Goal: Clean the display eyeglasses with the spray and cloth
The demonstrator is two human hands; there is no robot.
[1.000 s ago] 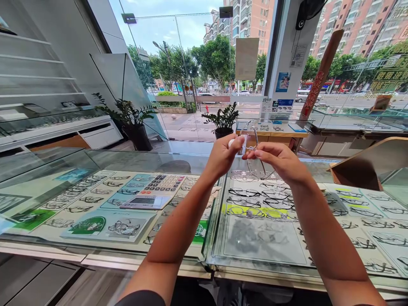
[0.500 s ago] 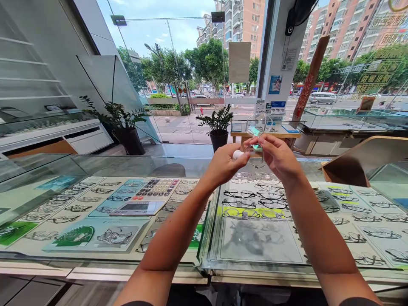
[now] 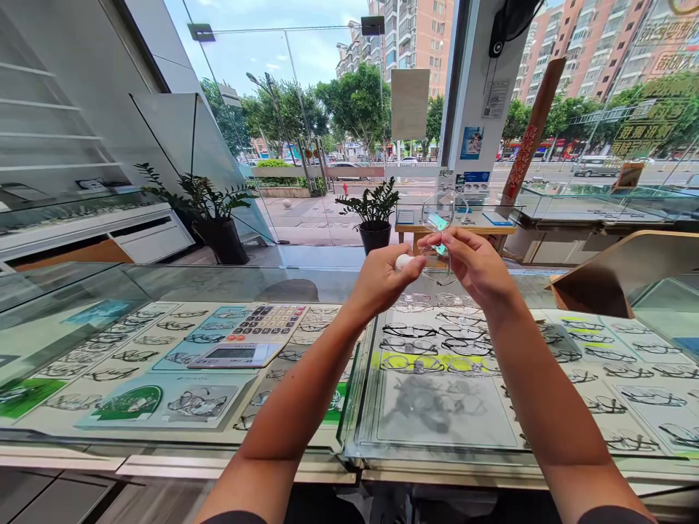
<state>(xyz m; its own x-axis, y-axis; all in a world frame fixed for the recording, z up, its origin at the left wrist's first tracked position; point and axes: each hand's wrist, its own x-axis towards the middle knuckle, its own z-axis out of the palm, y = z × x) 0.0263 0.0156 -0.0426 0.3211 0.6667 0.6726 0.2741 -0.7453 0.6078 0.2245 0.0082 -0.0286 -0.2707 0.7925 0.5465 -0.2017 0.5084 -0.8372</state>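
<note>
Above the glass counter, my right hand (image 3: 476, 266) pinches a pair of thin-rimmed eyeglasses (image 3: 438, 209), turned on end with one lens above the fingers and the other below. Greenish reflections show on the lenses. My left hand (image 3: 382, 280) is closed round a white, round-ended handle (image 3: 404, 262); the rest of that object is hidden by the fingers, so I cannot tell its exact kind. The left fingertips are close beside the eyeglasses, near the right fingertips. Whether the white handle's far end touches the frame is not visible.
Below lies a glass display counter (image 3: 349, 437) with rows of eyeglass frames (image 3: 409, 331) inside. A calculator (image 3: 254, 338) rests on its left part. A wooden-backed stand (image 3: 606, 280) is at right. Potted plants (image 3: 376, 211) stand beyond the counter, before the window.
Both hands stay almost in place, still on the eyeglasses and the white handle. The left hand and handle have shifted and turned very slightly.
</note>
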